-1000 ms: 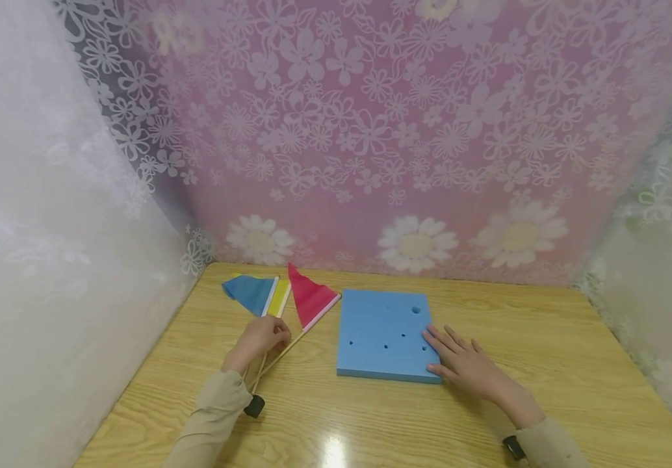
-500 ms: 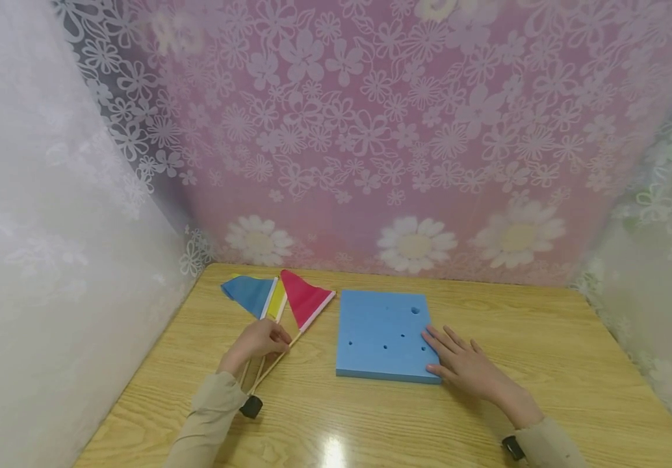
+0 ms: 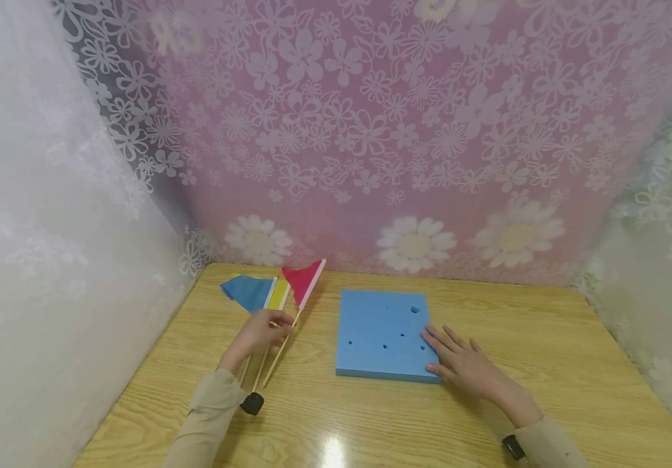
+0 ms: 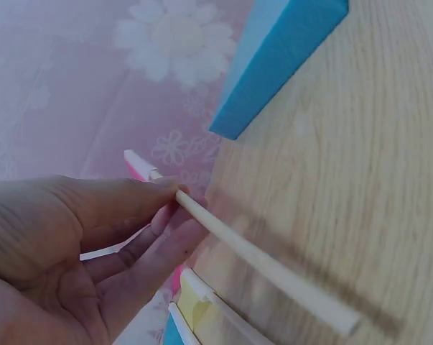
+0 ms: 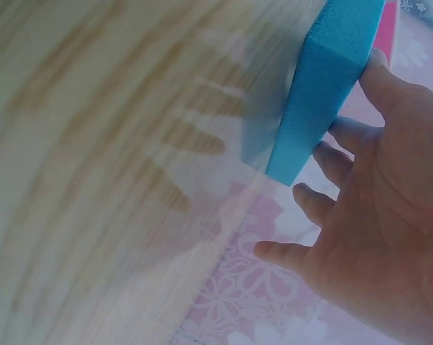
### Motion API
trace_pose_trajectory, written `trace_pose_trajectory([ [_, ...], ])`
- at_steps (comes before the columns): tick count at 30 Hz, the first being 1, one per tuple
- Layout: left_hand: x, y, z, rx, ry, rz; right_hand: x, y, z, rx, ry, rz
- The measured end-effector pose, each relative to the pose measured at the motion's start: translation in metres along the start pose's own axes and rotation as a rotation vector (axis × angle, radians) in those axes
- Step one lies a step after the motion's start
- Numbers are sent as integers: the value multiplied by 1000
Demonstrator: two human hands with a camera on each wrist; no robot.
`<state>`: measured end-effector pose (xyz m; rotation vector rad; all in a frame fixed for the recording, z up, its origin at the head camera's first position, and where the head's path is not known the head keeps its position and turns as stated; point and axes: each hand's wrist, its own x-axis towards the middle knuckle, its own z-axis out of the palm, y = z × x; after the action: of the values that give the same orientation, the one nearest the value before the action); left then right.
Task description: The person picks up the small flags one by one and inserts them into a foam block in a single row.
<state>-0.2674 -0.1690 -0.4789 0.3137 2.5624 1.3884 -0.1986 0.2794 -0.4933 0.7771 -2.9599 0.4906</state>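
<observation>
My left hand (image 3: 257,339) pinches the thin wooden stick (image 4: 266,264) of a red triangular flag (image 3: 303,283) between thumb and fingers. The stick is raised off the table and tilted, its lower end free. Beneath that hand lie a blue flag (image 3: 248,292) and a yellow flag (image 3: 279,294), their sticks running toward the wrist. My right hand (image 3: 470,367) rests with spread, straight fingers on the right edge of a square blue foam board (image 3: 371,325). Several small holes and one larger hole mark the board's top. In the right wrist view, fingertips touch the board's side (image 5: 309,108).
The wood-grain table (image 3: 400,422) carries the board at its middle and the flags to the left. A pink floral backdrop (image 3: 342,162) rises behind the table's far edge. Pale fabric walls (image 3: 49,260) stand on both sides.
The red flag has been picked up by its stick and turned more upright, its lower end swinging away from the other sticks. My right hand and the board have stayed put.
</observation>
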Motion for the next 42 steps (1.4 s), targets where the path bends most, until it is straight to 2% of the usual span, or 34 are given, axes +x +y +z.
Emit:
trace_pose_trajectory([
  [6, 6, 9, 3, -77, 37, 64, 0, -2, -3, -15, -22, 21],
  [12, 11, 17, 13, -119, 73, 89, -1, 0, 0, -16, -15, 7],
  [17, 15, 25, 23, -136, 53, 129, 0, 3, 3, -8, -20, 9],
  [25, 23, 38, 40, -218, 31, 183, -1, 4, 2, 4, -31, 20],
  [29, 29, 48, 51, -262, 30, 218, 0, 4, 2, 5, -32, 17],
  [35, 38, 62, 73, -294, 63, 266, 1, 5, 1, 5, -43, 15],
  [42, 44, 89, 97, -329, 114, 335, 2, 4, -2, 11, -38, 12],
])
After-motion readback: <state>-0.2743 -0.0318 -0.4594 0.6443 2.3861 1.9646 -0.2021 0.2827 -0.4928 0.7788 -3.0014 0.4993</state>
